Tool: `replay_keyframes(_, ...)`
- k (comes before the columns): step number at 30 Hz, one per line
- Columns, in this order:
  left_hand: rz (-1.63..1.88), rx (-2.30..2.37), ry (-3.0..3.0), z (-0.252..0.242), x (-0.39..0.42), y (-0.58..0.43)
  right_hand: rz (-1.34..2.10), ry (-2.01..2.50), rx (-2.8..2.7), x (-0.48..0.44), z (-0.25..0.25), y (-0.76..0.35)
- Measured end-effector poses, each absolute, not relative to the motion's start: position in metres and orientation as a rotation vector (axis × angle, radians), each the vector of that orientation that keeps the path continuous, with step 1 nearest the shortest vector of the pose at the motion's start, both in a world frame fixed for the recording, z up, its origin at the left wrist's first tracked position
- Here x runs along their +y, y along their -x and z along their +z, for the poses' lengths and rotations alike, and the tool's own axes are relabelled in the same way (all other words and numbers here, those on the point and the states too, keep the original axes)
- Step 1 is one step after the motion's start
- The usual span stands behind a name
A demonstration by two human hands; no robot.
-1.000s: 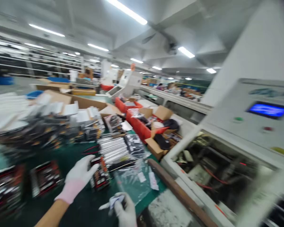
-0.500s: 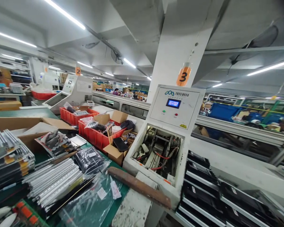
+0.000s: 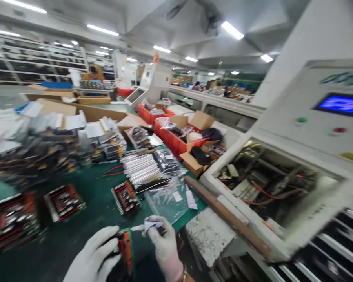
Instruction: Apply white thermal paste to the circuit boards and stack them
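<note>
My left hand (image 3: 94, 254), in a white glove, is closed around the side of a circuit board (image 3: 127, 250) with orange parts and a green edge, held tilted up at the bottom centre. My right hand (image 3: 166, 243), also gloved, pinches a small white piece with bluish marks (image 3: 152, 225) close to the board's upper edge; its kind is unclear. Beyond my hands, another circuit board (image 3: 125, 197) lies on the green table (image 3: 97, 207). A second board (image 3: 64, 201) and a blurred group of boards (image 3: 13, 219) lie to the left.
Metal profiles (image 3: 141, 170) and a clear plastic bag (image 3: 166, 201) lie ahead. Stacked metal parts (image 3: 76, 137) fill the left back. A rusty bar (image 3: 223, 211) rests before the white machine (image 3: 300, 137). Red bins (image 3: 170, 137) stand behind; a person (image 3: 94, 74) is far off.
My view has swung left and down, bringing more of the table into sight. Both hands are now visible with the circuit board; earlier only white-gloved fingers and part of a board showed at lower left.
</note>
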State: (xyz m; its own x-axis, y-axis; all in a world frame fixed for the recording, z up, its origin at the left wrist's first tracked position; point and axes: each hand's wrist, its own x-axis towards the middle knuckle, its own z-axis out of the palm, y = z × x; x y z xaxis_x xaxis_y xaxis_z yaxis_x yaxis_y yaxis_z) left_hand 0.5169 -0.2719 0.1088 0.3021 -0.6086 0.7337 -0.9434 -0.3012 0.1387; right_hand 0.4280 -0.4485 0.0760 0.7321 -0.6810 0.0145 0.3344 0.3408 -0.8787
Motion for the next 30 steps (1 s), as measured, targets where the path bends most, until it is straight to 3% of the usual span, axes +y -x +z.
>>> replay_keyframes(9, 0.788, -1.492, -2.043, 0.117, -0.258, -0.481, -0.876, 1.706, 0.080, -0.438, 0.084, -0.397)
replay_keyframes(17, 0.731, -1.516, -2.035, 0.118, -0.256, -0.477, -1.074, 1.961, -0.047, -0.437, 0.091, -0.398)
replay_keyframes(21, 0.700, -1.496, -2.000, 0.116, -0.256, -0.477, -1.031, 1.907, 0.009, -0.435, 0.088, -0.398)
replay_keyframes(30, 0.606, -1.299, -2.147, 0.095, -0.252, -0.490, -0.468, 1.241, 0.386, -0.432, 0.063, -0.411)
